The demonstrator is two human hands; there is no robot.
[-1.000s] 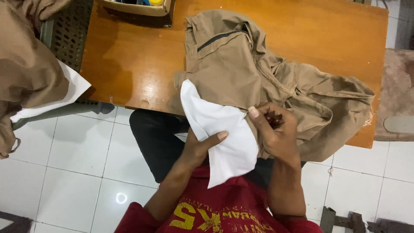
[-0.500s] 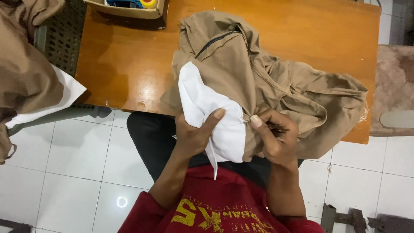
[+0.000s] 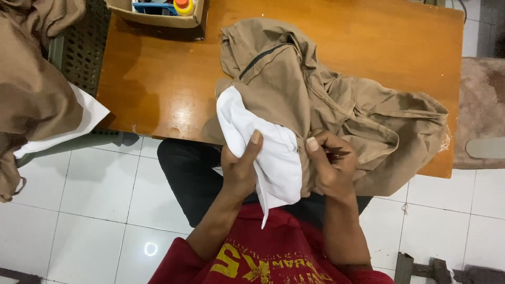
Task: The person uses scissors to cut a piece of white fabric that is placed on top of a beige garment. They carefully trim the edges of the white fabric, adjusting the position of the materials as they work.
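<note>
A crumpled tan garment (image 3: 326,100) with a dark zipper lies on the wooden table (image 3: 158,79), spilling over its near edge. A white pocket lining (image 3: 268,142) hangs from the garment. My left hand (image 3: 239,165) grips this white cloth, thumb pressed on top. My right hand (image 3: 329,165) pinches the tan fabric beside the lining and seems to hold a small dark tool between its fingers.
A cardboard box (image 3: 158,13) with small bottles stands at the table's far left edge. More tan cloth and a white sheet (image 3: 37,100) lie on a stand to the left. White tiled floor (image 3: 84,210) lies below. A padded seat (image 3: 484,110) is at right.
My left hand has closed over the white lining and bunched it toward my right hand. The garment has shifted slightly with it.
</note>
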